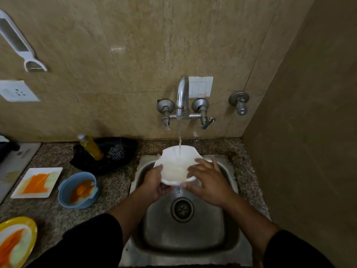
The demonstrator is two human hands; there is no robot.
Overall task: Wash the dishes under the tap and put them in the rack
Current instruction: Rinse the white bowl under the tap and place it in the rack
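White bowl [174, 163] was tilted under the tap [182, 93] stream, over the sink [193, 238]. Left hand [154, 182] gripped its near-left rim; right hand [208, 182], fingers spread, touched its right side (probably rubbing). Left hand looked set to carry it.

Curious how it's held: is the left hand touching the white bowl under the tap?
Touching. The head view shows the left hand gripping the white bowl at its near-left rim, with the thumb lying over the edge.
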